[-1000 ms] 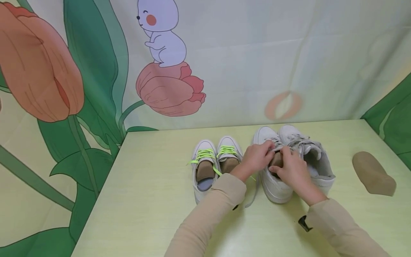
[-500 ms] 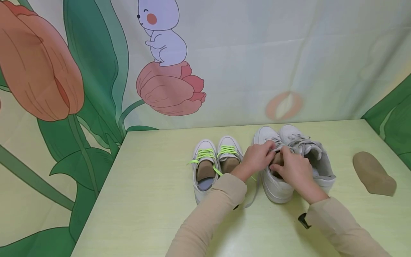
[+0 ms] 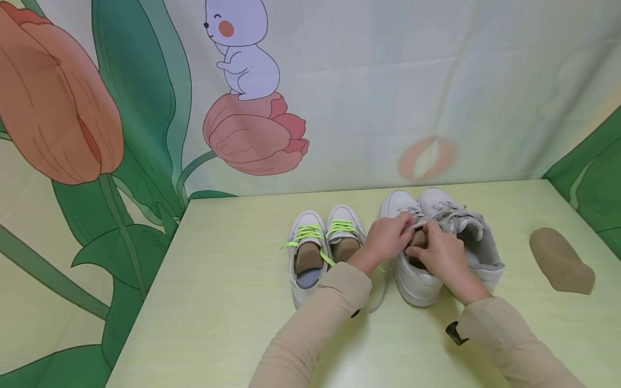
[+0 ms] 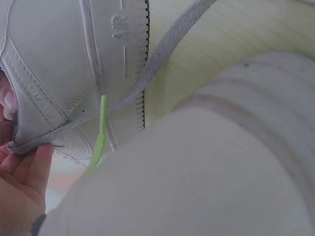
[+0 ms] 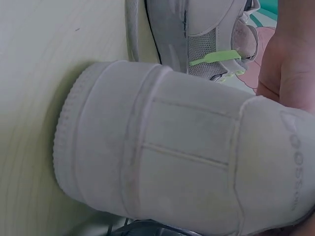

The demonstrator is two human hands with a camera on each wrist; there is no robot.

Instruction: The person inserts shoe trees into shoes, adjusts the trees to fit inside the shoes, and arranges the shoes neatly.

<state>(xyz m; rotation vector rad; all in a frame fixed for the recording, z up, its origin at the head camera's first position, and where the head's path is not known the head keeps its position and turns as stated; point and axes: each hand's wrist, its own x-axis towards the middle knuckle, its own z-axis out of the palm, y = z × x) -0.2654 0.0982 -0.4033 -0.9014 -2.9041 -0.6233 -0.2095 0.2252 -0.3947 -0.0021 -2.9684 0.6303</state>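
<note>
My left hand (image 3: 388, 237) grips the collar of a large white sneaker (image 3: 418, 285) near its tongue and laces. On the opposite edge of the opening, my right hand (image 3: 441, 253) holds the collar, its thumb reaching inside. A brown shoe insert (image 3: 418, 240) lies in that sneaker between the hands. The left wrist view shows left fingertips (image 4: 39, 164) under the collar edge, where a grey lace (image 4: 162, 51) crosses. From the right wrist view, the heel (image 5: 192, 157) hides most of the right hand. A matching sneaker (image 3: 489, 272) stands at the right, touching or nearly touching the held one.
To the left stand two smaller white shoes with lime laces: the left shoe (image 3: 303, 293) and the right shoe (image 3: 343, 210), each with a brown insert inside. A loose brown shoe insert (image 3: 560, 261) lies at the table's right. Behind the table (image 3: 218, 302) hangs a printed curtain (image 3: 349, 97).
The head view has shifted slightly, moving the scene a little left. Both hands stay at the same sneaker, with almost no visible movement.
</note>
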